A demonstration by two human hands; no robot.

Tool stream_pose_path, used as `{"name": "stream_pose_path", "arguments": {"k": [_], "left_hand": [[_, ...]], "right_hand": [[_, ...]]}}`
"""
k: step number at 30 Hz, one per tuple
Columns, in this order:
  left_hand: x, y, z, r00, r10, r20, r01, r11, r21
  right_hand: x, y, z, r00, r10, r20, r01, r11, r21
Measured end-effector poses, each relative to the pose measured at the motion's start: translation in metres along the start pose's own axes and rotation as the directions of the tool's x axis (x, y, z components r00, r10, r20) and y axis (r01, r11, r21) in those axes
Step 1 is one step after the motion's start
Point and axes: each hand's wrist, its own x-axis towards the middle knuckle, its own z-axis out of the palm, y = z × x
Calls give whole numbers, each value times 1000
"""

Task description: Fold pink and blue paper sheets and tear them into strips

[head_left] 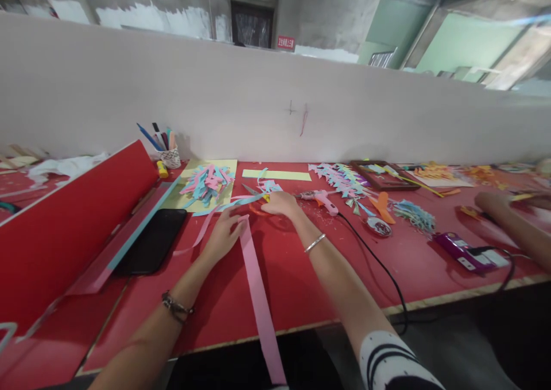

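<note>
My left hand [224, 233] pinches the end of a long pink paper strip [257, 287], which runs down over the table's front edge. To its right, my right hand [279, 204] is closed around a pair of scissors [250, 190] with yellow and orange on its handles; the fingers partly cover it. The blades point to the left. Blue strips [253, 198] lie right beside the scissors and under the fingers. Behind my left hand, a heap of pink and blue paper pieces [209, 182] rests on a yellow sheet [228, 169].
A pink glue gun [321, 199] with a black cable lies right of my hands. Fringed paper strips [340, 179] are behind it. On the left are a black phone [152, 242], a pen cup [171, 158] and a red board [77, 229]. A co-worker's arm [512, 223] reaches in at right.
</note>
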Motion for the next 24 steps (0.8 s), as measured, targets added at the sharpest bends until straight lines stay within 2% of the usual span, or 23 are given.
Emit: {"name": "stream_pose_path", "arguments": {"k": [3,5,10,13,16,20,24], "left_hand": [[1,-2,-2,996,-8,-90,5,999,-33],[2,-3,-3,995,-12,-104,9,1000,-30],[1,0,0,995,86,-46,-81,991,103],[2,4,1,998,57,11,-58,977,206],[6,9,-2,999,-31,22,24,962,271],[15,11,-10,998,-66,9,61,960,273],[25,4,-14,992,-118,-41,125,954,274]], "right_hand": [[-5,6,-16,998,-23,54,22,999,28],[-9,12,-26,995,-45,85,41,998,54],[-18,30,-50,976,-114,183,99,991,90],[-24,36,-60,944,-197,265,203,979,6],[-34,39,-64,922,-256,290,271,963,-11],[-44,48,-62,916,-292,276,285,956,68],[-47,69,-55,911,-309,272,285,950,127]]}}
